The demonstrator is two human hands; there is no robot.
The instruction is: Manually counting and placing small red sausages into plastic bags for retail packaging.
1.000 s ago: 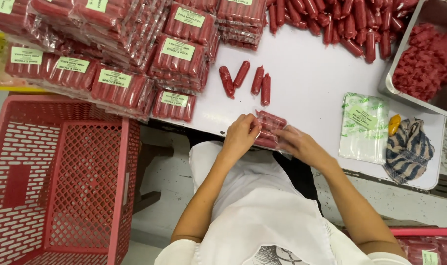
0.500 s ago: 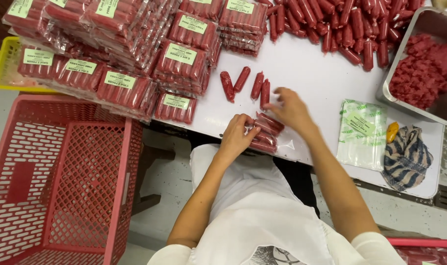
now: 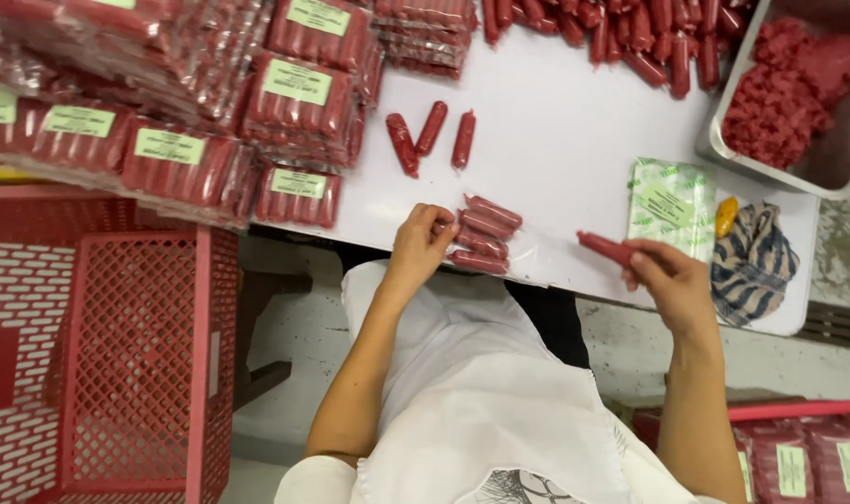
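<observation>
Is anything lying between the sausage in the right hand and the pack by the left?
Nothing visible: only bare white table separates the sausage in the right hand from the pack.

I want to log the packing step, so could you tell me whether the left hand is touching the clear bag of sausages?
Touching: the head view shows the left hand with fingers on the near end of the bag of sausages.

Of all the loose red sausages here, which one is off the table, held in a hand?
The red sausage pinched in the right hand, just left of the green-printed label sheets; the three loose sausages lie untouched on the white table.
</observation>
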